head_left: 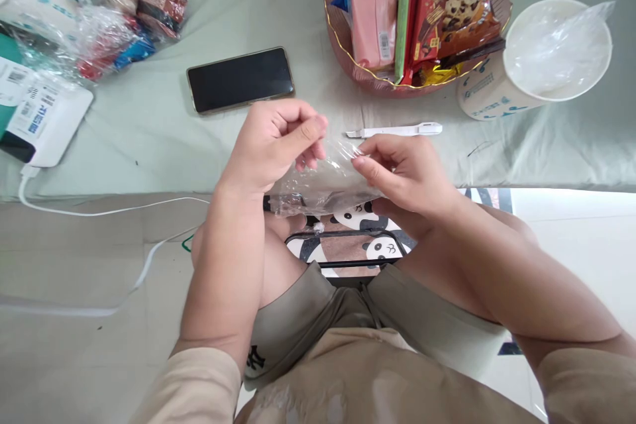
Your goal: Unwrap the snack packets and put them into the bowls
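Observation:
Both my hands hold a clear plastic wrapper (322, 182) just above my knees, at the front edge of the table. My left hand (275, 142) pinches the wrapper's upper left part between thumb and fingers. My right hand (402, 175) pinches its right edge with closed fingers. The crumpled film sags between them; what is inside it I cannot make out. A white pen-like cutter (397, 130) lies on the cloth just beyond my right hand.
A dark phone (241, 79) lies on the pale green tablecloth (149, 132). A pink basket (342, 46) holds several snack packs. A paper cup (507, 89) lined with clear plastic stands at right. Bagged snacks (124, 6), a white box (47, 122) and a cable (99, 212) sit at left.

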Action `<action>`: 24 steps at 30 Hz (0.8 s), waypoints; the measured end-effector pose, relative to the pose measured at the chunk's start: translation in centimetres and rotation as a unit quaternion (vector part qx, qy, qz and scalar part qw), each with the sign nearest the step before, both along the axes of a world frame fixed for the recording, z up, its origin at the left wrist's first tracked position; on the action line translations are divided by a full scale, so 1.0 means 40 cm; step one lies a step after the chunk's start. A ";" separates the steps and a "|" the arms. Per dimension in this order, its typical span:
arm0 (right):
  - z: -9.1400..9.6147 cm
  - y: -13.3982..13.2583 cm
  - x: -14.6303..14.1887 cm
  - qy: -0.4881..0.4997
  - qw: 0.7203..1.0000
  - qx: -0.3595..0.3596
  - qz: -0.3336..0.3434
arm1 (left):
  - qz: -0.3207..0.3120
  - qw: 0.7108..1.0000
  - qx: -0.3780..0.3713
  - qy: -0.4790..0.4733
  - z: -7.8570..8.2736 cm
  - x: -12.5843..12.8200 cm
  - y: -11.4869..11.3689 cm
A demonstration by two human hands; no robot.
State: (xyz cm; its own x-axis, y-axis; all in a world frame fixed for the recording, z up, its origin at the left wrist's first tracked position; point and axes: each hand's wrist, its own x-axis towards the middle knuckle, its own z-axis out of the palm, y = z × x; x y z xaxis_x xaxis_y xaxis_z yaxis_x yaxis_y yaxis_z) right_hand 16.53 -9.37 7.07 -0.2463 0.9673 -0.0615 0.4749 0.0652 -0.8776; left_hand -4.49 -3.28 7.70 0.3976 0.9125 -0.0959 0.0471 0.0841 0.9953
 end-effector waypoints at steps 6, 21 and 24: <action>0.026 0.036 0.094 0.009 0.976 -0.117 0.181 | 0.208 0.976 0.023 -0.059 0.020 -0.073 0.038; 0.037 0.041 0.112 0.315 0.936 -0.096 -0.129 | 0.298 0.949 -0.086 -0.049 0.000 -0.180 0.087; 0.031 0.047 0.110 0.317 0.926 -0.101 -0.181 | 0.145 0.976 -0.158 -0.028 0.018 -0.163 0.061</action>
